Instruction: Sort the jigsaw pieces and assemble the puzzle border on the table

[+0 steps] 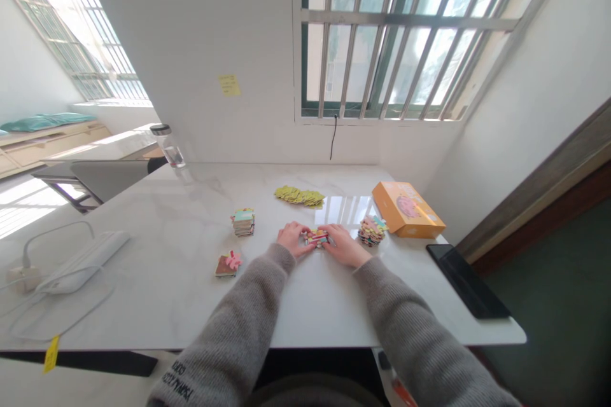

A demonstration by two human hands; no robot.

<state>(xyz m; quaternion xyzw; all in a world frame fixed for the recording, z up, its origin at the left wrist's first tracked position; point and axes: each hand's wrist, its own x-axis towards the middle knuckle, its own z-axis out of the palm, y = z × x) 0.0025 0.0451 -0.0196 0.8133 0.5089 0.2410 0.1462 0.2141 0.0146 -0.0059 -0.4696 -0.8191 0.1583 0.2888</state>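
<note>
We have both hands together over the white table (324,315), near the middle of its front part, with the small colourful pieces (316,238) between them. Our left hand (292,239) grasps them at the left side and our right hand (344,247) at the right, fingertips and thumbs on the edges; whether they are one piece or several, we cannot tell. We judge the step in hand to be a two-handed lining up or pressing together of these pieces. From here, any move calls for light, even pressure from both sides, so that nothing slips or buckles. The visible part of the pieces has its long axis running left to right, from one hand towards the other and roughly along the table's near edge. Which end is the front we cannot tell, since our fingers cover the ends. To our left stand a neat stack (244,222) and, nearer us, a brown-and-pink group (228,264); beyond our hands lies a spread row of yellow-green pieces (299,196). Just beside our right hand is an uneven pile (371,233), with the orange box (408,208) behind it to the right.
</note>
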